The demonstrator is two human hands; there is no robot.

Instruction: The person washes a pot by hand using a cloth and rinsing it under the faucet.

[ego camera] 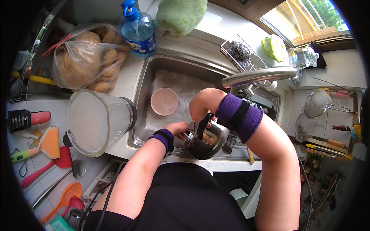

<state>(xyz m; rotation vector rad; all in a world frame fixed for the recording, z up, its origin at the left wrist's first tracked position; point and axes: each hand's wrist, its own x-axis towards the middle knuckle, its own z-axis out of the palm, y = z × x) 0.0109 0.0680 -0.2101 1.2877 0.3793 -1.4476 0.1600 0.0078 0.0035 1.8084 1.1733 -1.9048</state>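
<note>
A shiny metal kettle (212, 141) with a black handle is tipped on its side over the near rim of the steel sink (141, 86). My right hand (203, 105) curls over it from above, beside the black handle; the wrist hides part of the grip. At the kettle's lid end is my left hand (178, 129), fingers partly hidden, so its hold is unclear. A pink round bowl (164, 101) sits in the sink basin, which has whitish suds or wet film on its floor. The curved metal faucet (260, 75) reaches over the sink's right part.
Left of the sink lies a large clear container (92, 122), with a plastic bag of potatoes (86, 60) behind it. A blue soap pump bottle (138, 37), a winter melon (180, 16), a wire basket (242, 53) and a cabbage (273, 48) line the back. Utensils hang at both sides.
</note>
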